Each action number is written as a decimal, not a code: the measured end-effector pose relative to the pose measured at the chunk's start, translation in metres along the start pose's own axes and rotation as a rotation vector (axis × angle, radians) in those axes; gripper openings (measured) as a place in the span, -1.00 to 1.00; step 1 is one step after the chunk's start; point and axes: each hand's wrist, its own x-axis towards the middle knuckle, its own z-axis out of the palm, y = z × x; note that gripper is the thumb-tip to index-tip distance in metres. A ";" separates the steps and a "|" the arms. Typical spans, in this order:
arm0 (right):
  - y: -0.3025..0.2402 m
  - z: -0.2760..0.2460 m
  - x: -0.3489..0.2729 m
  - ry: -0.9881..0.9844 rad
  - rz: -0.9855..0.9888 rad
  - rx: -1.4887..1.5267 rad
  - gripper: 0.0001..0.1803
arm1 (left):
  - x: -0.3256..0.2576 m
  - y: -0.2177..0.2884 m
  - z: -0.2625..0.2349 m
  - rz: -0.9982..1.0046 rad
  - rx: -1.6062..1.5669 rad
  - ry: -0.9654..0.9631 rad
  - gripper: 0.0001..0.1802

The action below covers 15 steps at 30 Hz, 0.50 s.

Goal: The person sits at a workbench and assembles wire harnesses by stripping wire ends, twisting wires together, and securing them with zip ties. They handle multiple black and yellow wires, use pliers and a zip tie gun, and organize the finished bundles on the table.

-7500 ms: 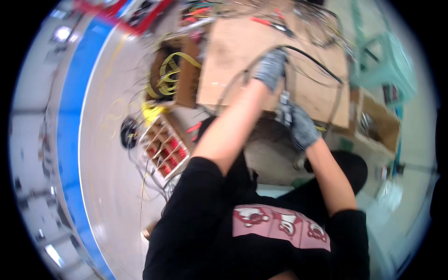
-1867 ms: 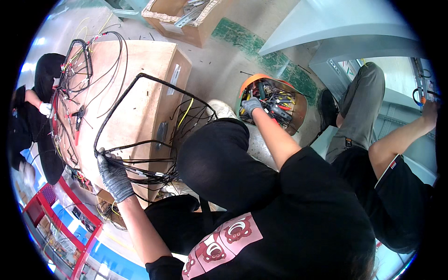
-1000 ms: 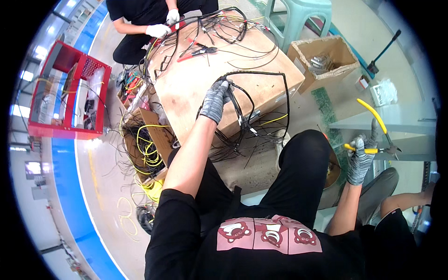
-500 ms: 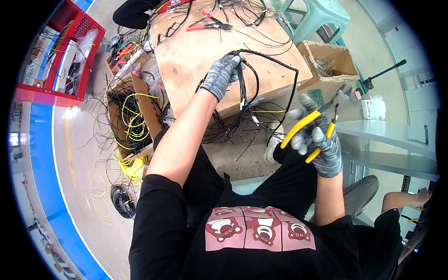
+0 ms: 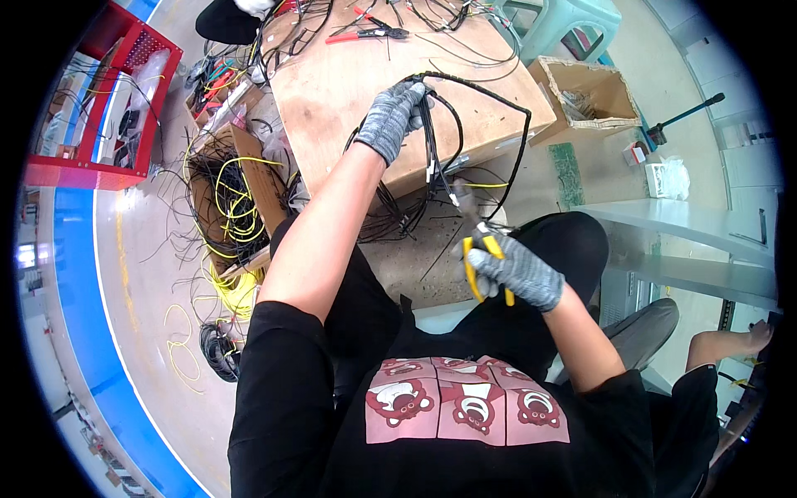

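My left hand (image 5: 393, 120), in a grey knit glove, is closed around a black cable bundle (image 5: 428, 145) above the near part of the wooden work table. One wrapped branch arcs out to the right and down; thinner strands with white tags hang below the fist. My right hand (image 5: 527, 272), gloved alike, grips yellow-handled pliers (image 5: 471, 278) over my right thigh. Their jaws are smeared by motion and point up and left, close to the lower ends of the hanging strands; whether they touch cannot be made out.
More cables and red-handled pliers (image 5: 369, 35) lie on the wooden table (image 5: 332, 100). To its left stands a cardboard box (image 5: 261, 187) of black and yellow cables. A pale green stool (image 5: 585, 25) and another cardboard box (image 5: 550, 87) stand right. Another person's arm (image 5: 722, 344) shows at far right.
My right hand has swung left and downward with the pliers, and their jaws now point toward the hanging strands. My left hand stays nearly in place with the cable bundle.
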 end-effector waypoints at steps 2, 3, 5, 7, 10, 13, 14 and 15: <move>0.015 0.010 0.013 -0.037 0.048 -0.043 -0.61 | 0.000 -0.001 0.001 0.002 0.002 0.018 -0.80; 0.020 0.013 0.018 -0.050 0.129 -0.099 -0.60 | 0.000 -0.001 0.001 0.002 0.000 0.030 -0.80; 0.027 0.015 0.026 -0.049 0.120 -0.117 -0.56 | -0.001 -0.001 0.002 -0.001 -0.004 0.055 -0.80; 0.028 0.012 0.033 -0.023 0.148 -0.160 -0.55 | -0.002 -0.001 0.001 0.004 -0.026 0.027 -0.80; 0.024 0.009 0.037 0.020 0.204 -0.233 -0.55 | -0.002 0.001 0.002 -0.010 -0.027 0.028 -0.80; 0.021 0.009 0.038 0.045 0.175 -0.299 -0.55 | -0.003 0.002 0.003 -0.007 0.015 0.032 -0.80; 0.020 0.009 0.039 0.044 0.166 -0.325 -0.55 | -0.003 0.001 0.004 0.008 0.009 0.032 -0.80; 0.020 0.010 0.040 0.047 0.172 -0.326 -0.55 | -0.005 0.001 0.005 0.021 0.003 0.035 -0.80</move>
